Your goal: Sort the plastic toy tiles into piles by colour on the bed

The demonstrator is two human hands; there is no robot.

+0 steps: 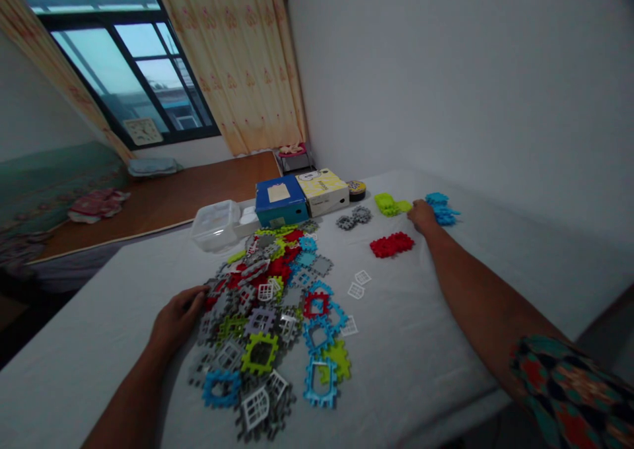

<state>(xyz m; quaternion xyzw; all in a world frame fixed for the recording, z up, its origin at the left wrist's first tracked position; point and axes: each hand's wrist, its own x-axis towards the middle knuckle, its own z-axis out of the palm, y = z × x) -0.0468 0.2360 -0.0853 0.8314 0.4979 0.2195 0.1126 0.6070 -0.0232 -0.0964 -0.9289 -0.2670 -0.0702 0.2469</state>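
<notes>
A large heap of toothed plastic building tiles (260,353) in grey, red, lime green and blue covers the middle of the sheet. My left hand (178,313) is at the heap's left edge, its fingers curled together against grey and red pieces; what is between them is hidden. Far to the right, my right hand (423,216) pinches a lime green tile (404,206) beside a small green stack (386,204). Just right of that hand lies a blue stack (442,208). A red stack (392,245) sits nearer me, and grey pieces (361,214) lie to the left.
Behind the heap stand a clear plastic container (215,224), a blue box (281,201), a yellow and white box (321,191) and a round black and yellow tin (356,191). Loose white window frames (356,290) lie right of the heap. A wall (446,92) borders the right side.
</notes>
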